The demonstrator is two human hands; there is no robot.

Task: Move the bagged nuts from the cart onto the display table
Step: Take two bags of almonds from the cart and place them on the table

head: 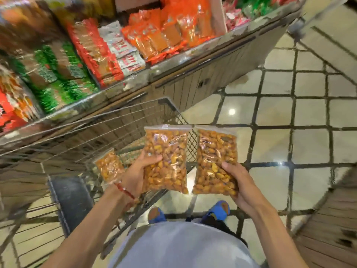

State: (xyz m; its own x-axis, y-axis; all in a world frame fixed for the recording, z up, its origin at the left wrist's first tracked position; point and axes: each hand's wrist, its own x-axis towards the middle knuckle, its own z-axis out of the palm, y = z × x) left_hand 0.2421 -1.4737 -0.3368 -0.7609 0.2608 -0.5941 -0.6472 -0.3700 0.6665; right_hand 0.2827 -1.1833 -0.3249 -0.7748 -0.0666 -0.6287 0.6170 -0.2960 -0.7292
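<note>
My left hand point(139, 174) grips a clear zip bag of orange-brown nuts point(167, 161) by its lower left side, upright over the right end of the wire cart point(108, 122). My right hand point(240, 182) holds a second, similar bag of nuts point(216, 153) just to the right, above the tiled floor. A third bag of nuts point(110, 167) lies in the cart, partly behind my left wrist. The display table point(193, 74) runs across the top behind the cart, its top packed with bagged goods.
Red, orange, green and white snack packs point(108, 53) cover the display table. Glossy tiled floor point(289, 117) spreads out to the right. A dark panel point(71, 198) sits at the cart's near end. My blue shoes point(218, 209) show below the bags.
</note>
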